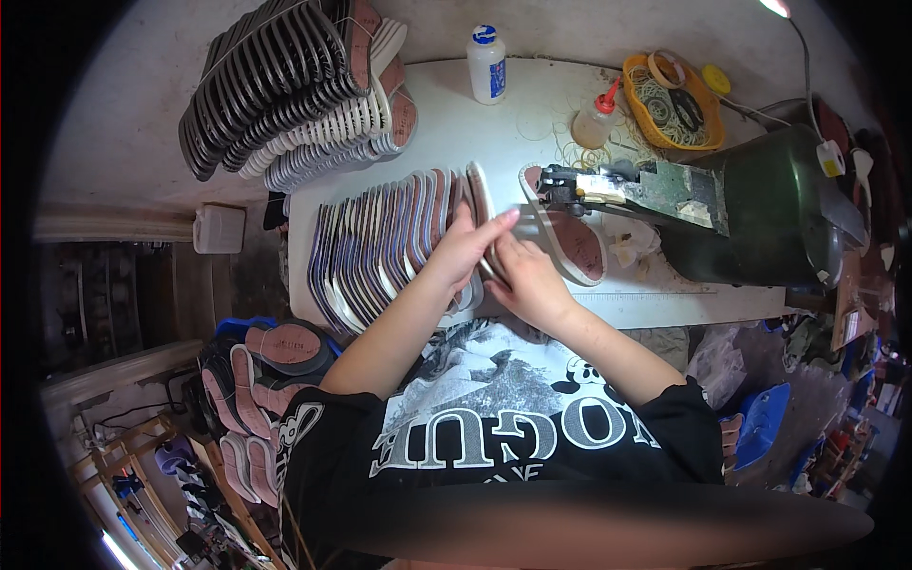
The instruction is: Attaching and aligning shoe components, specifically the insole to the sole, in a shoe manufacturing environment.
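Upright between my two hands stands a shoe sole (pixel 477 187) with a white rim and a pinkish-brown face. My left hand (pixel 463 245) grips its left side, the thumb reaching across toward my other hand. From the right, my right hand (pixel 528 275) closes on the lower part of the same sole, its fingers bent. Just left of my hands, a long row of similar soles (pixel 380 242) leans on edge, packed together. To the right a single sole (pixel 578 249) lies flat, partly beneath the arm of a green sewing-type machine (pixel 760 199).
Bundled dark and white soles (pixel 275 85) are stacked at the back left. A white bottle (pixel 489 71), a red-tipped squeeze bottle (pixel 596 122) and a yellow basket (pixel 712 123) of rubber bands stand along the white table's (pixel 432 100) far side. More soles (pixel 242 408) fill a container at lower left.
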Action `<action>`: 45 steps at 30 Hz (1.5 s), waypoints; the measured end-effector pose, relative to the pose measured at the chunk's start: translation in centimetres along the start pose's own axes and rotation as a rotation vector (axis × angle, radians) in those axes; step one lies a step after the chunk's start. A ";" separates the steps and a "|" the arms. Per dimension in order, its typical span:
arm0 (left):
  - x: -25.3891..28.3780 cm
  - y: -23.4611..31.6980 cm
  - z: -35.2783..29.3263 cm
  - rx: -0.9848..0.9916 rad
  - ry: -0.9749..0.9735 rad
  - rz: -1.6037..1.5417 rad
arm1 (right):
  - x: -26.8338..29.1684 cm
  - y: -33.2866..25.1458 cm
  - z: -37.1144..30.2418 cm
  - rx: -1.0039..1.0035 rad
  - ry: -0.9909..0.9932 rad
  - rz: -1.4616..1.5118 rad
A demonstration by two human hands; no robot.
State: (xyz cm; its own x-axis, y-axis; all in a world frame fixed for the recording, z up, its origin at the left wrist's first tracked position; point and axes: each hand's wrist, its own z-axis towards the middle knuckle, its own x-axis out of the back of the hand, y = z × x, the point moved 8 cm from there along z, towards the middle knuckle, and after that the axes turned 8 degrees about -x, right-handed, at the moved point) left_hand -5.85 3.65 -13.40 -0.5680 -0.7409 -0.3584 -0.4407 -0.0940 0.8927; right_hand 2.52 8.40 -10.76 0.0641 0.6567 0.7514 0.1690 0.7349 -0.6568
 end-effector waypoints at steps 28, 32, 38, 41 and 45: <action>1.1 4.3 -8.3 -0.532 0.086 -0.088 | 2.5 -2.0 -3.9 0.028 -0.072 0.961; -1.0 4.9 -9.9 -0.389 -0.136 0.060 | 5.6 -3.0 -2.8 0.072 0.179 0.576; -3.4 8.6 -9.3 -0.582 -0.104 0.156 | 5.4 -3.7 -3.3 0.007 0.030 0.835; -3.2 8.8 -9.0 -0.617 -0.088 0.344 | 6.9 -4.7 -3.8 0.074 0.211 0.589; -4.3 9.7 -9.4 -0.664 -0.074 0.366 | 7.1 -6.0 -4.5 0.119 0.322 0.267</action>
State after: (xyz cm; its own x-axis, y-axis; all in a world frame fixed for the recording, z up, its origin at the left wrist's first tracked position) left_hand -1.20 -0.34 -0.67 -0.6527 -0.7576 -0.0044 0.2825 -0.2487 0.9265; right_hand 6.34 7.90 -1.14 0.3971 0.7541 0.5231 -0.0089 0.5731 -0.8195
